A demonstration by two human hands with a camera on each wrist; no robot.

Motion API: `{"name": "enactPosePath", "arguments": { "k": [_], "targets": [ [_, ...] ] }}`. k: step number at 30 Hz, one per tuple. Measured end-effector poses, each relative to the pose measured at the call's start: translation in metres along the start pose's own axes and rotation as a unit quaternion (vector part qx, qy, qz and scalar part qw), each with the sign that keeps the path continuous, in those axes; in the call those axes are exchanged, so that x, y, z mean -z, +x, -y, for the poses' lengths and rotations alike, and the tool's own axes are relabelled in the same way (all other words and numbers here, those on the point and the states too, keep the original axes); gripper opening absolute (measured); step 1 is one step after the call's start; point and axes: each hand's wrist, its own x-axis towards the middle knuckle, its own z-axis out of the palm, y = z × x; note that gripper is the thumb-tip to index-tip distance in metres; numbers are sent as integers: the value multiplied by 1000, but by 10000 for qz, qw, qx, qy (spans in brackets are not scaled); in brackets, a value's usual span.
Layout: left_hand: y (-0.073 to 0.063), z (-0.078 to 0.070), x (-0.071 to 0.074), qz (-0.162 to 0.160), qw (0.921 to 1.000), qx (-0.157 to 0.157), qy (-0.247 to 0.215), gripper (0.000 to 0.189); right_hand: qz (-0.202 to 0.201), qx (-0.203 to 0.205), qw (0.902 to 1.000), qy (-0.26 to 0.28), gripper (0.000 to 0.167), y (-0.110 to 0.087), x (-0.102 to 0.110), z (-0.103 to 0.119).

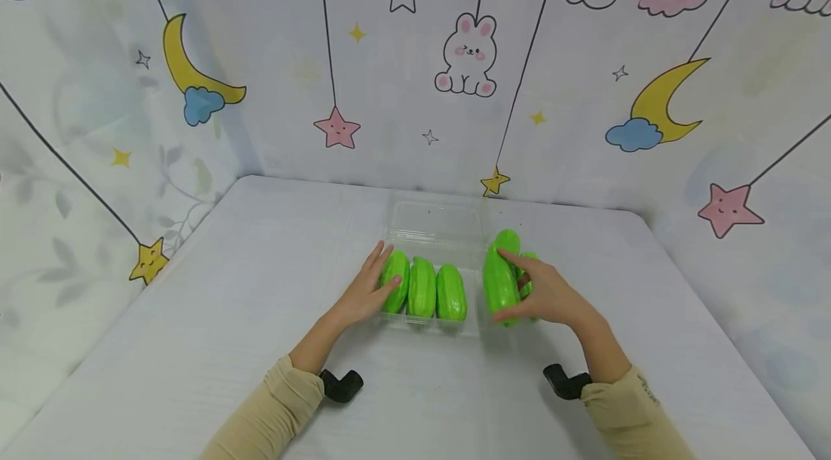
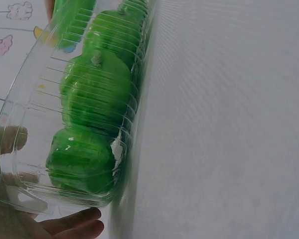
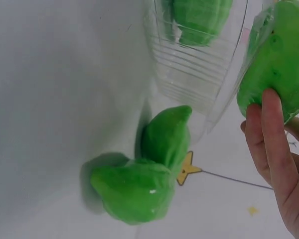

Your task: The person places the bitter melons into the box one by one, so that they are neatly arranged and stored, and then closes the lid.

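My right hand (image 1: pixel 548 294) holds a plump green cucumber-like vegetable (image 3: pixel 284 59) between thumb and fingers, raised at the right end of a clear plastic box (image 3: pixel 189 74). Three similar vegetables stand side by side in the box, the leftmost (image 2: pixel 82 162) at its left end. Around that end rests my left hand (image 1: pixel 363 294), fingers straight along the outside and thumb by the leftmost vegetable. Two more green vegetables (image 3: pixel 134 191) lie on the table right of the box, partly hidden behind my right hand in the head view.
The box's hinged lid (image 1: pixel 436 218) lies folded back toward the far edge of the white table (image 1: pixel 260 251). A printed cloth wall (image 1: pixel 389 71) stands behind the table. Black wrist mounts (image 1: pixel 340 386) stick out inward at both wrists.
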Motion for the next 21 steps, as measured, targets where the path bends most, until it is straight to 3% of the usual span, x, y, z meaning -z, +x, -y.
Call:
{"name": "enactPosePath", "arguments": {
  "k": [9, 21],
  "targets": [
    [1, 2, 0, 48, 10000, 44, 20, 62, 30, -109, 9999, -99, 111, 14, -8, 1],
    [0, 2, -1, 8, 9999, 89, 45, 62, -86, 120, 9989, -443, 111, 25, -16, 5]
  ]
}}
